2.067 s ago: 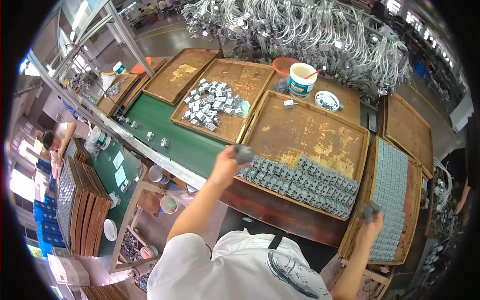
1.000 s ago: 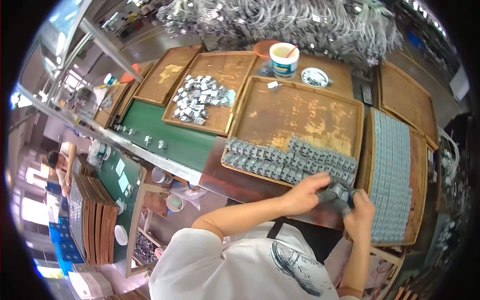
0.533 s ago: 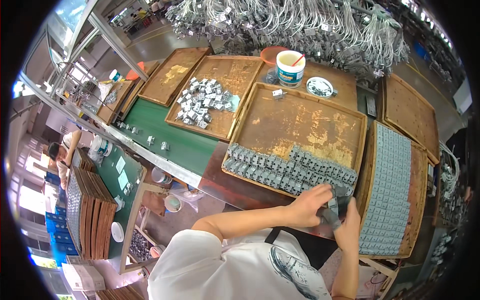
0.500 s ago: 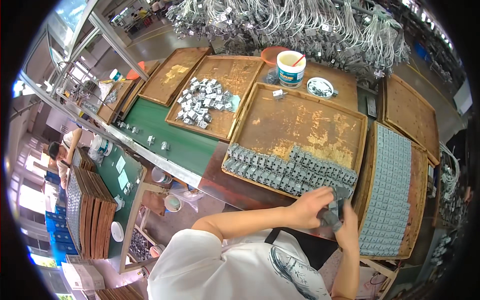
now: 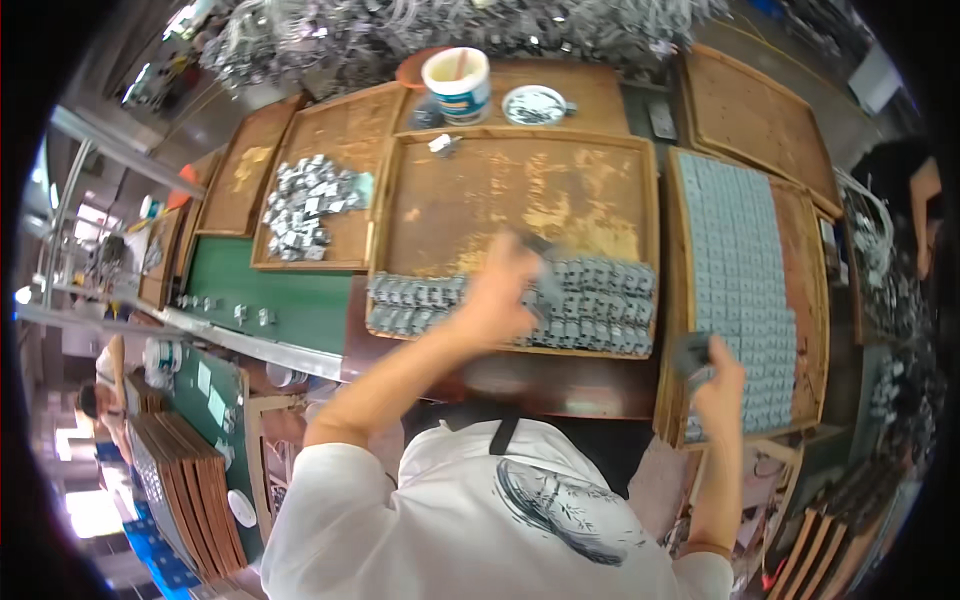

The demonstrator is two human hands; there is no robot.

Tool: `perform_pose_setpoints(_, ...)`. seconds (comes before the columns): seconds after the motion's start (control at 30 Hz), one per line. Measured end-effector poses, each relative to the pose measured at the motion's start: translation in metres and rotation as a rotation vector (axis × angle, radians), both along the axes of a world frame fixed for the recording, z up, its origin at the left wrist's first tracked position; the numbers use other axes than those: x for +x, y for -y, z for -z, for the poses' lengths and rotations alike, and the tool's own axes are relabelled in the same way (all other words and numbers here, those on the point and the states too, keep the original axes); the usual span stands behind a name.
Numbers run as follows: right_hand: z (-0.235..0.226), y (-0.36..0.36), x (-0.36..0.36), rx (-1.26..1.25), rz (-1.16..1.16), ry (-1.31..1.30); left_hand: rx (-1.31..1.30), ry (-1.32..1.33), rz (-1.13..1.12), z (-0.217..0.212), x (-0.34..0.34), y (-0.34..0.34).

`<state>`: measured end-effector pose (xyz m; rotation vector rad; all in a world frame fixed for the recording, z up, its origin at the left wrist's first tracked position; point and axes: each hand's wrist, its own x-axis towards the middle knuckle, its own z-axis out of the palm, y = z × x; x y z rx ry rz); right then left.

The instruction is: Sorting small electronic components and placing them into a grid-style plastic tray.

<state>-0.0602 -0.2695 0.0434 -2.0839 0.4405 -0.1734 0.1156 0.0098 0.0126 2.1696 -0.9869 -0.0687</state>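
Observation:
My left hand [image 5: 497, 295] is smeared by motion over the middle tray [image 5: 384, 225], above rows of small grey metal-and-plastic blocks [image 5: 605, 305]. Dark grey shows at its fingertips; I cannot tell whether that is finger covering or a held piece. My right hand [image 5: 718, 395] hangs over the near left part of the right-hand tray [image 5: 812, 350], above closely packed pale grey blocks [image 5: 735, 250]. Its fingers are curled, with a dark grey patch at their tips whose kind is too blurred to make out. One loose block [image 5: 443, 146] lies at the middle tray's far left corner.
A white tub [image 5: 456, 88] with a stick and a round white lid [image 5: 534, 105] stand behind the middle tray. Loose blocks [image 5: 310, 205] are heaped in a left tray. Cables hang at the back. Stacked trays [image 5: 185, 470] and another person are at left; another person's arm [image 5: 924, 215] shows at right.
My hands, close together at the middle tray's right corner before, have parted. The left has moved left over the block rows, the right over the right-hand tray. The view has turned rightward.

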Motion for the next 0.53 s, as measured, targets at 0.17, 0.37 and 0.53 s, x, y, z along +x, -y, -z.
perform_pose_setpoints(0.17,0.022,0.106,-0.022,0.059,0.313,0.179,0.084,-0.223,-0.289,0.031,0.096,-0.044)
perform_pose_setpoints(0.37,0.044,0.197,-0.042,-0.3,0.646,0.148,0.264,-0.298,-0.085,0.069,0.127,-0.079)
perform_pose_setpoints(0.53,0.078,0.267,-0.068,-0.271,0.852,-0.063,0.084,-1.016,-0.017,0.081,0.12,-0.061)
